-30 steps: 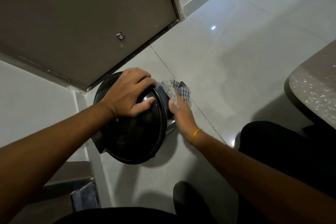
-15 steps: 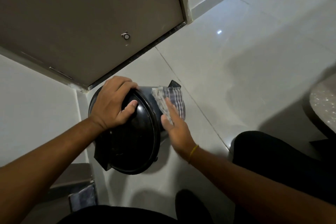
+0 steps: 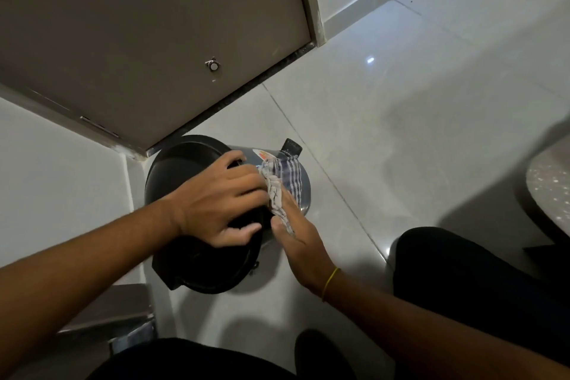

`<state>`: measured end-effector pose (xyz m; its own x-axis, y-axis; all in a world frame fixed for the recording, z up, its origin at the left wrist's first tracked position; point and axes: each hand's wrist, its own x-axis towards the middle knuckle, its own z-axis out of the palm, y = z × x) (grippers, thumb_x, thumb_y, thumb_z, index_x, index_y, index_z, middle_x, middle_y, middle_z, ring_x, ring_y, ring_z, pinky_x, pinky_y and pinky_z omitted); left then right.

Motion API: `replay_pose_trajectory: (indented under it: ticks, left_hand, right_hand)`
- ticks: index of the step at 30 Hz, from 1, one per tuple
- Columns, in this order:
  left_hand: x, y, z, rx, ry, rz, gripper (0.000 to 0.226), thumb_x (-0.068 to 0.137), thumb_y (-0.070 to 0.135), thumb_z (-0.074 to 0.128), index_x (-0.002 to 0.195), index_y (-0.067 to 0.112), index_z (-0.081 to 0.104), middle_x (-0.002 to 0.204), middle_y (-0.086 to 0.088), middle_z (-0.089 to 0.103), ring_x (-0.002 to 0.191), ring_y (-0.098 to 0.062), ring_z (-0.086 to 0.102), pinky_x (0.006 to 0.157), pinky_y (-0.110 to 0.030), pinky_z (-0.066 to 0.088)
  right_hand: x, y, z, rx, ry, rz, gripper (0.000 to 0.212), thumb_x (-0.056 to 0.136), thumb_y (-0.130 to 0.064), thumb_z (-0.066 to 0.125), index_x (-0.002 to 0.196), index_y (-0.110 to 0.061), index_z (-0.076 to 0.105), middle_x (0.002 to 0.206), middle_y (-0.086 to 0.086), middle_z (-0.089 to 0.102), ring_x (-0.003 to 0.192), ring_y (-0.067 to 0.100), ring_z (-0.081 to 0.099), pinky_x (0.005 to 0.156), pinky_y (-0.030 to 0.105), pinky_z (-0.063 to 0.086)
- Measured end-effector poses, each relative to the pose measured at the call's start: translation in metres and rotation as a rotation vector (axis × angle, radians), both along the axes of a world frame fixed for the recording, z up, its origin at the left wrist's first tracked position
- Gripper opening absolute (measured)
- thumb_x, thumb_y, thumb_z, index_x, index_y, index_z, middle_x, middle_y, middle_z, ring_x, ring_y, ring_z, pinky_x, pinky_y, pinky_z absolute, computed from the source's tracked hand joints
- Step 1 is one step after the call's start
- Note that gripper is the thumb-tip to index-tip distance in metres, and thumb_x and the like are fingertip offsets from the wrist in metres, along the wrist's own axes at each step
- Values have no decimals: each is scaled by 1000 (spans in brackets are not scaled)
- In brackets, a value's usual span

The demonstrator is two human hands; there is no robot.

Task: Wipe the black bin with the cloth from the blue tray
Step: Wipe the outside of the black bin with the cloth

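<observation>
My left hand is spread over the lid of the black bin, fingers curled across its domed top and the thumb hooked over the near rim, gripping it so the bin sits steady. The bin stands on the pale tiled floor, tucked in the corner where the white wall meets the foot of the brown door. It looks tipped a little toward me, the lid facing up at the camera and the greyer side wall showing beyond it. My right hand lies flat against that side wall with the cloth pressed under the palm and fingers; the fingers are stretched out rather than closed, so the cloth is pinned to the bin and not bunched in a fist. It is a checked blue-and-white cloth, with a pale crumpled edge running up over the back of my fingers and touching the fingertips of my left hand. Just above the cloth a small coloured sticker shows on the side wall, and past it a black pedal juts out at the base of the bin. A thin yellow band circles my right wrist. A small round metal stopper sits on the door. At the right edge, the curved rim of a speckled worktop comes into view, well apart from the bin.
</observation>
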<state>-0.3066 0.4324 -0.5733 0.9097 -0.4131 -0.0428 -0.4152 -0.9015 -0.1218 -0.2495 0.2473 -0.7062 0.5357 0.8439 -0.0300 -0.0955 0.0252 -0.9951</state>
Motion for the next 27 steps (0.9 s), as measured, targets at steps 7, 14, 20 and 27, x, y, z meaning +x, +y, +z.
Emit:
replay_pose_trajectory:
  ticks: [7, 14, 20, 27]
  left_hand:
    - [6, 39, 10, -138, -120, 444, 41, 92, 43, 52, 102, 7, 68, 100, -13, 67, 97, -34, 63, 94, -49, 47]
    - [-26, 84, 3, -274, -222, 716, 36, 96, 38, 46, 103, 8, 64, 99, -9, 64, 97, -32, 59, 88, -50, 48]
    - [-62, 88, -6, -287, -316, 799, 32, 97, 36, 44, 101, 11, 63, 99, -5, 63, 95, -23, 55, 83, -35, 40]
    - [-70, 85, -11, -330, -383, 832, 33, 97, 36, 42, 99, 10, 63, 97, -2, 61, 93, -21, 54, 84, -34, 42]
  right_hand:
    - [30, 54, -42, -311, 335, -60, 55, 103, -24, 47, 158, -20, 47, 111, -5, 66, 95, 12, 61, 86, 23, 50]
    - [9, 98, 6, 21, 224, 139, 58, 106, -30, 51, 163, -24, 40, 169, -3, 43, 160, 15, 34, 131, 37, 27]
    - [14, 84, -52, -215, 172, 161, 61, 107, -29, 49, 165, -34, 30, 171, -6, 36, 156, 10, 34, 131, 33, 26]
    - [39, 164, -16, -358, 99, 56, 69, 93, -33, 43, 161, -36, 39, 173, 0, 33, 163, 25, 26, 133, 37, 18]
